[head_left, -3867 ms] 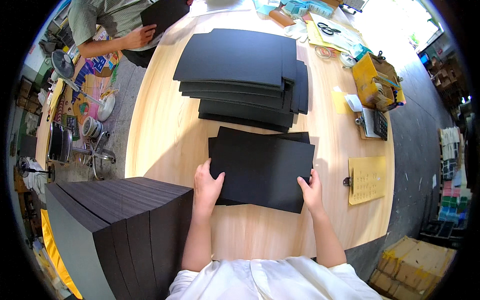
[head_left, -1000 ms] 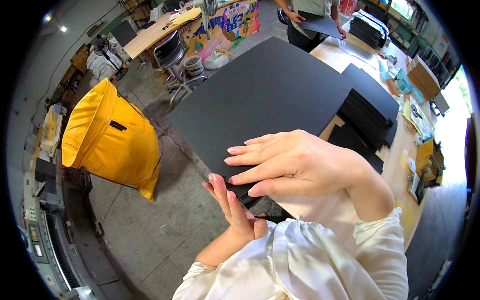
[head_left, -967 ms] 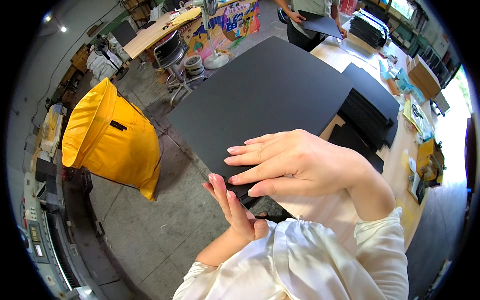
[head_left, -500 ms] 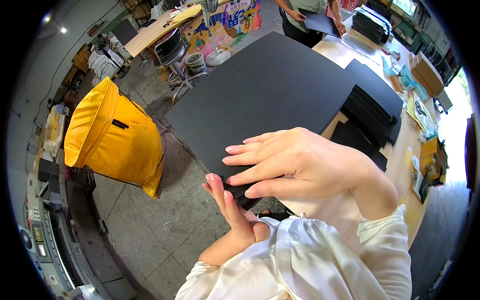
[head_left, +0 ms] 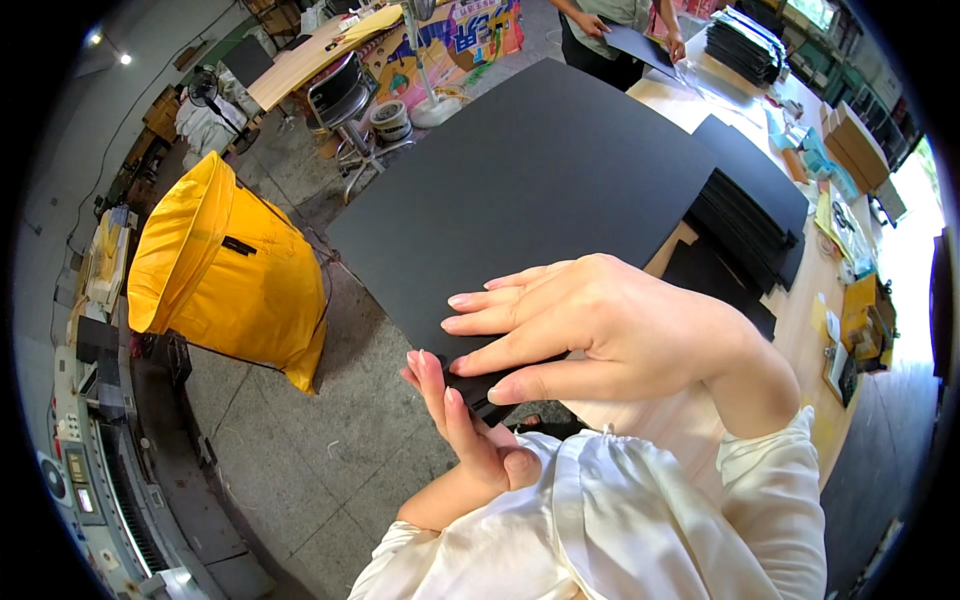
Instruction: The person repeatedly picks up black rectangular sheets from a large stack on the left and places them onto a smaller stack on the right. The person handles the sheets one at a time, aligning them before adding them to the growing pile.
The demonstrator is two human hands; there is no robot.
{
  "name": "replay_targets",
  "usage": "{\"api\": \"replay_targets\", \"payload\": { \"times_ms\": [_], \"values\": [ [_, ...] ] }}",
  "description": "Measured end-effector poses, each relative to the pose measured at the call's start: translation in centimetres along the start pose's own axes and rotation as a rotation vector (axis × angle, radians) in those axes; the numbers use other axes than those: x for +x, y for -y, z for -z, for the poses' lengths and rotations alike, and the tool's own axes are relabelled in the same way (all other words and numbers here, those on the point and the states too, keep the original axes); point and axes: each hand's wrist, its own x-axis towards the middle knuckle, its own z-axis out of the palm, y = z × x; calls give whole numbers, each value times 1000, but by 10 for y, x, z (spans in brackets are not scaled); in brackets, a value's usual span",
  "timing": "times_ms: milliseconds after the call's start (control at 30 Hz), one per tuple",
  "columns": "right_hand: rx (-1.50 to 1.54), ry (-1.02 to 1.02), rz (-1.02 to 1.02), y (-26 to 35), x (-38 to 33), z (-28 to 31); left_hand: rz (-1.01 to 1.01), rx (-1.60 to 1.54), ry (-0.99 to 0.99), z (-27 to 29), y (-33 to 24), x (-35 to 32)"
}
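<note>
A large black sheet, stiff-looking and smooth, stretches away from me over the table. My right hand lies palm down across its near end, fingers stretched out and slightly spread. At the near left corner my left hand stands upright against the edge, fingers straight and pointing up. Its palm faces the sheet, and part of it is hidden behind the corner. Under my right thumb, folded or layered black edges show; whether they belong to one sheet or several I cannot tell.
Right of the sheet lies a fanned black stack on the wooden table. Across the table a co-worker handles a black sheet beside another stack. A yellow bag stands on the floor at left, near a chair.
The black sheet and both my hands have shifted very slightly. The co-worker's hand has moved a little along the sheet there.
</note>
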Motion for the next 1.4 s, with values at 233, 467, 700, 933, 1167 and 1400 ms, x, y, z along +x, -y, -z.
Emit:
{"api": "replay_targets", "payload": {
  "times_ms": [233, 467, 700, 933, 1167, 1400],
  "values": [
    [9, -2, -1, 0, -1, 1, 15, -18, -12, -2, 0, 0],
    [7, 0, 5, -1, 0, 1, 24, -69, -55, -6, -3, 1],
    [-3, -2, 7, -1, 0, 2, -10, 10, 8, -2, 0, 2],
    [1, 3, 20, -3, 1, 1, -3, 16, 16, -1, -1, 2],
    [7, 3, 10, -1, 1, 2, 10, 3, -1, -3, -2, 1],
    [0, 0, 6, -2, 0, 1, -10, 14, -18, -4, 0, 2]
  ]
}}
